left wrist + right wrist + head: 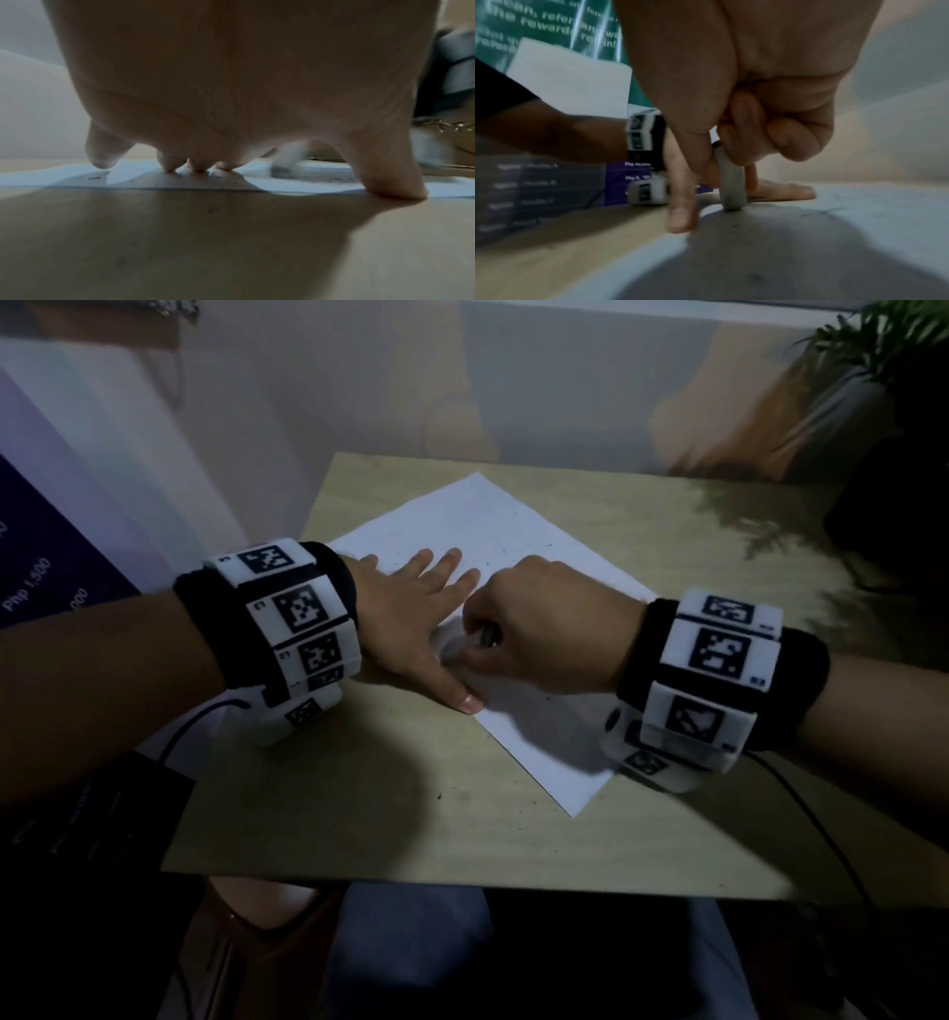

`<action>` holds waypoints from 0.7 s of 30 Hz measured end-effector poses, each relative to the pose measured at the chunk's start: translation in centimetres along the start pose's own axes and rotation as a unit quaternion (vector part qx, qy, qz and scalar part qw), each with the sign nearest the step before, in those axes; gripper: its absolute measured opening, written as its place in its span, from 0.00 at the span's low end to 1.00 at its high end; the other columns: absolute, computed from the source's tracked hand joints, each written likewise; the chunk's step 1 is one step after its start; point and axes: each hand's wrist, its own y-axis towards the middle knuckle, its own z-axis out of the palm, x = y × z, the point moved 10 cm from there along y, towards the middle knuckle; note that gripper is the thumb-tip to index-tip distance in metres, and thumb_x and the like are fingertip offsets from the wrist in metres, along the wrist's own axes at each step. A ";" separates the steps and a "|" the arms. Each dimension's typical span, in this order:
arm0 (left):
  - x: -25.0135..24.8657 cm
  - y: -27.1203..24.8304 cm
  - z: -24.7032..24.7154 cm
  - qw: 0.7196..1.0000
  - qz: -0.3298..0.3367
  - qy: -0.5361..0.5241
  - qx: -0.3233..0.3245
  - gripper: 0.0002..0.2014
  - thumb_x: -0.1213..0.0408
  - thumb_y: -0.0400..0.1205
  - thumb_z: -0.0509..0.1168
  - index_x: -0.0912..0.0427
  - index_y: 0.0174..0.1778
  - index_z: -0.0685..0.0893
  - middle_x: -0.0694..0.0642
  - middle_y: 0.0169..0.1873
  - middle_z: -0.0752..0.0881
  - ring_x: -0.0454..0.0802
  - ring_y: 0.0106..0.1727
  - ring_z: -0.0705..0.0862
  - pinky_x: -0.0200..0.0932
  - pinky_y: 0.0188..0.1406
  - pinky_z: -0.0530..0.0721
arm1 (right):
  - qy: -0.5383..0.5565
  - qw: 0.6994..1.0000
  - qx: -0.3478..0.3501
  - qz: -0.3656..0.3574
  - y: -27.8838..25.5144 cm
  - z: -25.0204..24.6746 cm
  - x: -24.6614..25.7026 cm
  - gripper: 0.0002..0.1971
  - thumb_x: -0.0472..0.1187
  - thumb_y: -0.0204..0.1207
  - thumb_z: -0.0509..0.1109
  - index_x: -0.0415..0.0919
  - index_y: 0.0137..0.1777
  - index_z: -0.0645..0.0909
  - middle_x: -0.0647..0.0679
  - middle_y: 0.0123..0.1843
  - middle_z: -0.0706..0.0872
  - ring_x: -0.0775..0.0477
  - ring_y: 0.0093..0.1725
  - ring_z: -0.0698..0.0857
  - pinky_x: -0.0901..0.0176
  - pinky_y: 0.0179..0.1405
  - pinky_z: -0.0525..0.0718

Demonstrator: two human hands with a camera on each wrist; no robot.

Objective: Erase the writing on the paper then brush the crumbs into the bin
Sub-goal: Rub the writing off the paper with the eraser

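The left hand (411, 618) lay flat with straight, spread fingers (172, 162) pressing the white paper sheet (493, 531) onto the pale wooden bench (359, 814). Just beside its thumb, the right hand (544, 634) pinched a grey-white rubber eraser (732, 188) in curled fingers (793, 140), its lower end touching the paper, where dark crumbs (513, 552) lay scattered beyond the fingertips.

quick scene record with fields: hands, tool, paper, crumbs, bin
left hand: flat, fingers spread, pressing the paper down
right hand: grips the eraser
eraser: upright, lower end on the paper
paper: lies askew on the table
crumbs: dark specks on the sheet
bin: not in view
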 end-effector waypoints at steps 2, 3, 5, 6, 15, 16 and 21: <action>0.1 0.1 0.0 1.000 0.001 -0.002 -0.002 0.71 0.12 0.57 0.56 0.43 0.87 0.27 0.49 0.86 0.23 0.53 0.88 0.29 0.69 0.86 0.40 | -0.006 0.999 -0.006 0.033 0.9 -0.6 -1.7 0.19 0.53 0.79 0.68 0.35 0.41 0.85 0.42 0.35 0.86 0.42 0.35 0.81 0.52 0.35 0.78; 0.2 0.1 0.0 1.000 -0.001 -0.001 0.000 0.72 0.11 0.57 0.55 0.43 0.86 0.25 0.48 0.85 0.23 0.52 0.88 0.29 0.69 0.86 0.40 | -0.013 0.998 -0.014 0.058 1.4 -1.2 -2.9 0.20 0.54 0.80 0.69 0.35 0.40 0.84 0.42 0.34 0.85 0.41 0.36 0.82 0.53 0.32 0.75; 0.5 0.2 0.2 1.000 -0.005 0.001 0.006 0.72 0.11 0.57 0.55 0.44 0.86 0.24 0.47 0.85 0.23 0.51 0.88 0.28 0.69 0.87 0.40 | -0.025 0.996 -0.029 0.085 1.8 -1.8 -4.1 0.21 0.54 0.81 0.68 0.37 0.35 0.81 0.44 0.30 0.81 0.40 0.35 0.80 0.56 0.27 0.68; 0.4 0.2 0.2 1.000 -0.003 -0.001 0.006 0.71 0.11 0.58 0.56 0.43 0.86 0.25 0.48 0.85 0.23 0.52 0.88 0.28 0.70 0.86 0.40 | -0.025 0.996 -0.027 0.076 1.7 -1.6 -3.5 0.20 0.52 0.81 0.67 0.39 0.33 0.78 0.46 0.28 0.78 0.41 0.33 0.78 0.57 0.26 0.65; 0.2 0.1 0.0 1.000 0.002 -0.019 0.003 0.71 0.15 0.60 0.61 0.43 0.87 0.27 0.50 0.86 0.23 0.54 0.88 0.28 0.71 0.85 0.43 | -0.023 0.999 -0.014 0.047 2.4 -1.2 -3.0 0.19 0.57 0.80 0.70 0.40 0.46 0.87 0.45 0.38 0.87 0.44 0.37 0.81 0.56 0.36 0.71; 0.2 0.1 0.1 1.000 0.001 -0.019 0.005 0.70 0.15 0.60 0.61 0.42 0.87 0.28 0.50 0.86 0.23 0.54 0.88 0.28 0.71 0.86 0.42 | -0.032 0.998 -0.021 0.041 2.3 -1.2 -2.6 0.16 0.54 0.81 0.69 0.40 0.46 0.87 0.45 0.38 0.86 0.44 0.37 0.81 0.57 0.35 0.70; -0.1 0.0 -0.2 1.000 0.003 -0.029 0.001 0.67 0.19 0.65 0.66 0.40 0.88 0.31 0.50 0.86 0.23 0.55 0.87 0.27 0.71 0.86 0.41 | -0.005 0.999 0.036 -0.022 0.6 0.3 0.8 0.11 0.52 0.80 0.70 0.52 0.38 0.78 0.60 0.29 0.75 0.60 0.28 0.73 0.68 0.27 0.63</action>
